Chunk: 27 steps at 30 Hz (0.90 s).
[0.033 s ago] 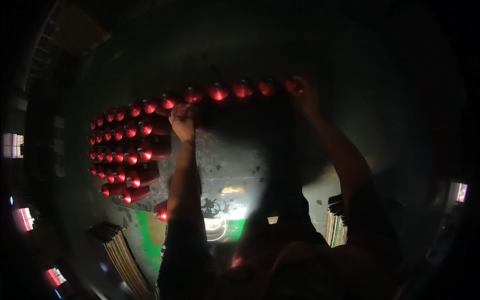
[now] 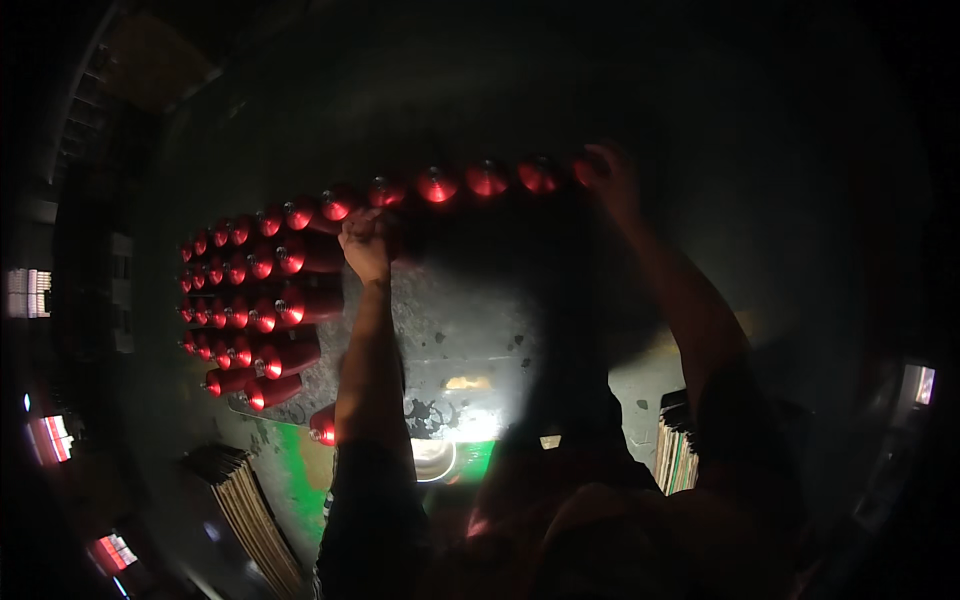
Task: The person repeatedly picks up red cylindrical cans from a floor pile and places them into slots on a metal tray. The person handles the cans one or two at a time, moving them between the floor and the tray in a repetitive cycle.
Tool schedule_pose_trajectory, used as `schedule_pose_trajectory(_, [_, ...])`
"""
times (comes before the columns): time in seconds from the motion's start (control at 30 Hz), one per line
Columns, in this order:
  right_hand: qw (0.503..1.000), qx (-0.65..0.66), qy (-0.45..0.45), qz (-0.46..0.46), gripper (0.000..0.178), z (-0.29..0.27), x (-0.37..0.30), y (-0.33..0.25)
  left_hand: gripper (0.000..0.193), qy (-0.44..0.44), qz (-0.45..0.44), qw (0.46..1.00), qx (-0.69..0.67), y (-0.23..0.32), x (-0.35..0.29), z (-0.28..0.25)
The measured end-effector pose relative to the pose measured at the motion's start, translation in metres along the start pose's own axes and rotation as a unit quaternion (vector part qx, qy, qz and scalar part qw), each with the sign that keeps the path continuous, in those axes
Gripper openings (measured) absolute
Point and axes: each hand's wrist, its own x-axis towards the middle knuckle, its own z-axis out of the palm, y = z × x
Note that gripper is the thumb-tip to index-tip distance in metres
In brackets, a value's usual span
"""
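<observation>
Red metallic bottles with narrow threaded necks stand in rows on a dark metal table. The far row reaches out to the right, spaced apart. At its right end, my right hand is closed on a red bottle, whose lower part is in shadow. My left hand is closed with curled fingers just in front of the far row. It seems to grip the top of another red bottle, mostly hidden by the hand and the dark.
More bottles are packed on the left. A single bottle stands beside my left forearm at the table's near edge. Stacked flat sheets lie low on the left, with another stack on the right. Deep shadow covers the right side.
My right hand has shifted very slightly around its bottle. My left hand and the rows stay almost as they were.
</observation>
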Motion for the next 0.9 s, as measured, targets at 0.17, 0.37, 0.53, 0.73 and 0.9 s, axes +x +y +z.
schedule_pose_trajectory(0.17, [0.998,0.056,0.004,-0.011,0.030,0.022,0.031,0.035,0.013,0.032,-0.095,0.988,-0.116,-0.026,-0.004,0.032])
schedule_pose_trajectory(0.37, [0.988,0.141,-0.015,0.053,0.029,0.010,0.034,0.008,0.030,-0.060,-0.206,0.945,-0.246,0.028,0.017,0.047])
schedule_pose_trajectory(0.53, [0.968,0.178,-0.141,0.104,0.038,0.020,0.029,-0.022,0.048,-0.224,-0.270,0.922,-0.165,0.059,0.036,0.080])
schedule_pose_trajectory(0.73, [0.962,0.151,-0.188,0.127,0.036,0.049,0.026,-0.030,0.029,-0.163,-0.199,0.955,-0.148,0.038,0.021,0.090])
schedule_pose_trajectory(0.9, [0.966,0.148,-0.191,0.091,0.029,0.027,0.006,-0.052,0.032,-0.085,-0.109,0.987,-0.083,0.057,-0.024,0.047])
